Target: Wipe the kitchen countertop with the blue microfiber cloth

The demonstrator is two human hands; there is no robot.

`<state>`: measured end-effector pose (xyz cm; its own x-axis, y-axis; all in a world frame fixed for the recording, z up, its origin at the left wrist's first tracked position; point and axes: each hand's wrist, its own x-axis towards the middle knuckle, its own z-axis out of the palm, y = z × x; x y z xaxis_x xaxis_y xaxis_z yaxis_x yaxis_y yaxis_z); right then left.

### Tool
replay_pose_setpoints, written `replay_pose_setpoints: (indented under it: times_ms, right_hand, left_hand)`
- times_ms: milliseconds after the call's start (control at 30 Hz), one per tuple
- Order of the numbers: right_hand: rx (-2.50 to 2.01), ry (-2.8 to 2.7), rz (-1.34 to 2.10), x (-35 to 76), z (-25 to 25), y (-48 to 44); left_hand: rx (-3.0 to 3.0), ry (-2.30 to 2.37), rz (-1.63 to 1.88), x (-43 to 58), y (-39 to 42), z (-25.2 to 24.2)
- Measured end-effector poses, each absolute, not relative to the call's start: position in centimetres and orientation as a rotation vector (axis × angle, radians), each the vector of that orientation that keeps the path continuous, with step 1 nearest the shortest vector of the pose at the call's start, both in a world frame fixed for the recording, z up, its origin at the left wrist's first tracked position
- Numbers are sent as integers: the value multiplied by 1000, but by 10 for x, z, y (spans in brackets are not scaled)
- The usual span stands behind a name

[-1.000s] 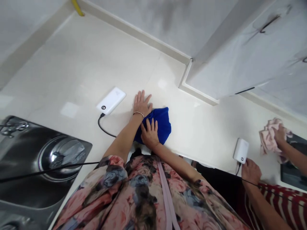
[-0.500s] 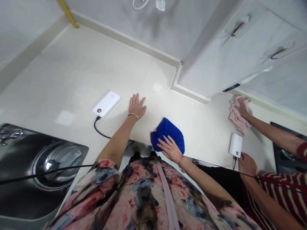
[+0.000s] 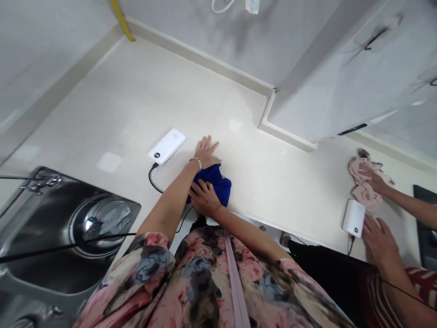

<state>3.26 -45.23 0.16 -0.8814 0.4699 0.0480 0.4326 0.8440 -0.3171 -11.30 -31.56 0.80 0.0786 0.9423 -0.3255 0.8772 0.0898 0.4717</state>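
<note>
Right hand (image 3: 204, 198) flat, pressing blue cloth (image 3: 215, 182), not gripping; left hand (image 3: 205, 152) open on counter (image 3: 136, 114) at cloth's 11 o'clock. Wiped area unclear in glare, likely mid-wipe

The right hand (image 3: 205, 198) presses a blue cloth (image 3: 215, 184) on the counter (image 3: 273, 182), left hand (image 3: 205, 152) flat beside it.

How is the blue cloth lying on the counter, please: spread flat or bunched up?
Bunched up: the blue cloth forms a rumpled heap under the right hand, not a flat sheet.

Cream countertop (image 3: 143, 95), steel sink (image 3: 51, 246), grey wall (image 3: 205, 27), white cabinets (image 3: 341, 82)
</note>
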Motion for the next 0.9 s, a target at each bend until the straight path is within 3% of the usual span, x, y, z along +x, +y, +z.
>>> replay_pose_setpoints:
  times_ms: [200,500,600,767,900]
  right_hand:
    - [-684,-2982,414,34,7,-448]
    - [-758,-3003,371,192,10,-455]
    - [-739,-2969,326,231,9,-459]
    - [-733,-2921,364,235,-3,-450]
    - [-752,-2932,399,192,-9,-431]
  left_hand:
    - [1806,1783,302,-117,-315,-6]
    - [1681,1958,290,-81,-330,17]
    - [1591,1833,449,-32,-372,34]
    - [1587,964,814,15,-485,58]
    - [1231,1090,885,-14,-570,66]
